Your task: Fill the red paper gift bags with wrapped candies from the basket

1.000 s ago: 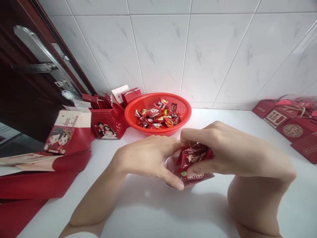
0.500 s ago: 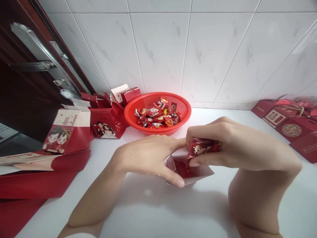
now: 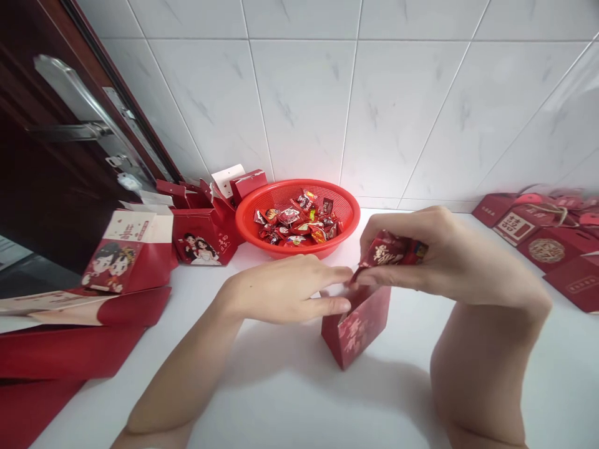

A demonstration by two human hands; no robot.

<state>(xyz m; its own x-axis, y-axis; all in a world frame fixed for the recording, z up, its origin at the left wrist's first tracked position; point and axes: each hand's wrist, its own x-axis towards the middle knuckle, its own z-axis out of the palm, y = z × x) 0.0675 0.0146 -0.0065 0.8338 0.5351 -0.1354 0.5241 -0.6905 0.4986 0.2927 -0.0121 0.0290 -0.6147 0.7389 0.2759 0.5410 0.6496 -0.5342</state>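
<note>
On the white table in front of me stands a small red candy box [image 3: 359,333] with its top unclosed, tilted toward me. My left hand [image 3: 285,290] reaches in from the left, thumb and fingers at the box's rim. Just above the opening, my right hand [image 3: 435,255] grips red wrapped candies [image 3: 387,249] between thumb and fingers; how many is hidden. Behind both hands, a red plastic basket [image 3: 243,218] contains several wrapped candies [image 3: 290,216].
Several red boxes with cartoon couples, such as one box [image 3: 206,240], stand at the left. Folded red cartons [image 3: 70,349] lie nearer on that side. Decorated red boxes [image 3: 545,249] line the right. A tiled wall [image 3: 299,112] and a door handle [image 3: 77,93] bound the back.
The box has tipped so that its printed front now shows. My right hand has risen slightly with the candies, and my left thumb has drawn up toward the fingers.
</note>
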